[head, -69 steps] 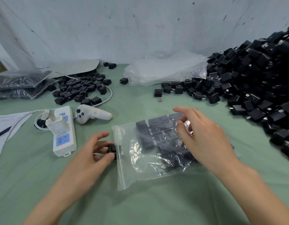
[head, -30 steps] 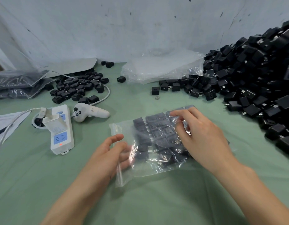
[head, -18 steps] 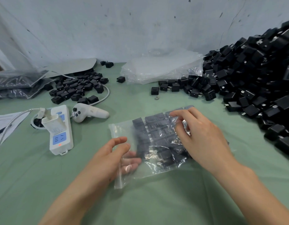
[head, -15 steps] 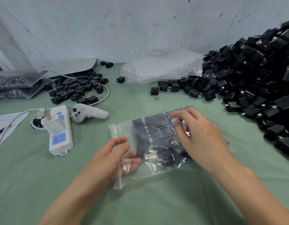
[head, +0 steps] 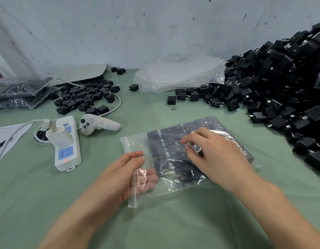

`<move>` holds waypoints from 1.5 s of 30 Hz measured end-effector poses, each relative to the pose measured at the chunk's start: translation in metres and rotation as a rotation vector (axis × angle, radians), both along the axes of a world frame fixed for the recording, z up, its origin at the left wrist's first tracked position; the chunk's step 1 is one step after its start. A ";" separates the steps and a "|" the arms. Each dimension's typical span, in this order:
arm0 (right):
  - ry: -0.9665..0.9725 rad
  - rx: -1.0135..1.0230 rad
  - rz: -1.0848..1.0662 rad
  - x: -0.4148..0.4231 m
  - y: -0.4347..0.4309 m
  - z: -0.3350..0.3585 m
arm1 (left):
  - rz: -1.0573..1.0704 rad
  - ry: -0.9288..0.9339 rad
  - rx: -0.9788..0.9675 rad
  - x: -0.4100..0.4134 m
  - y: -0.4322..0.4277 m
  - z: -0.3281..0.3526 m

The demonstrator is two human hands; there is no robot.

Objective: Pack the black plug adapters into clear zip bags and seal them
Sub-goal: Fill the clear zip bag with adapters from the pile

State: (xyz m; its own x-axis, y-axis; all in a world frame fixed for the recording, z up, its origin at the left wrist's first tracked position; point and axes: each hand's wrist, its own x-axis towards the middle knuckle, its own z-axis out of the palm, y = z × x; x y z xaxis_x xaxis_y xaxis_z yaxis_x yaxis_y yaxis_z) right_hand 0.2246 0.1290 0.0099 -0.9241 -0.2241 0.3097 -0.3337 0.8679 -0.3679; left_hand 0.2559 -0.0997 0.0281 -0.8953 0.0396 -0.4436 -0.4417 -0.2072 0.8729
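A clear zip bag (head: 137, 146) lies flat on the green table, its open mouth facing left, with several black plug adapters (head: 171, 141) in rows inside. The straight fingers of my left hand (head: 119, 178) reach into the bag's mouth and show through the plastic, thumb on top of the film. My right hand (head: 215, 155) rests on top of the bag over the adapters, fingers loosely bent and pressing down. A huge heap of loose black adapters (head: 281, 90) fills the right side.
A smaller cluster of adapters (head: 85, 97) sits back left beside filled bags (head: 17, 92). A stack of empty clear bags (head: 175, 76) lies at the back. A white power strip (head: 67, 146) and a white controller (head: 98, 124) lie left of the bag. Papers (head: 4, 135) are at far left.
My left hand carried one adapter to the bag's mouth, then slid its fingers inside. My right hand's fingers shifted left across the top of the bag.
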 end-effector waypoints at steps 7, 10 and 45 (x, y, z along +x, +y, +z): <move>-0.017 -0.001 -0.003 0.001 -0.001 0.003 | -0.034 0.003 -0.029 0.000 0.002 0.002; -0.012 -0.041 -0.011 0.002 -0.002 0.003 | -0.035 -0.016 -0.034 -0.002 0.000 0.001; 0.094 -0.176 0.211 0.020 -0.031 0.012 | 0.184 0.361 -0.415 0.000 -0.026 0.017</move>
State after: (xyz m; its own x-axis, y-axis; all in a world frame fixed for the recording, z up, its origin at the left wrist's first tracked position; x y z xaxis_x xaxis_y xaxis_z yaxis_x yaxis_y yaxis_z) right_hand 0.2447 0.0976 0.0219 -0.8283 -0.3436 0.4426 -0.5396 0.7016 -0.4653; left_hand 0.2563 -0.1262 0.0447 -0.9686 -0.2427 -0.0543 -0.0901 0.1391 0.9862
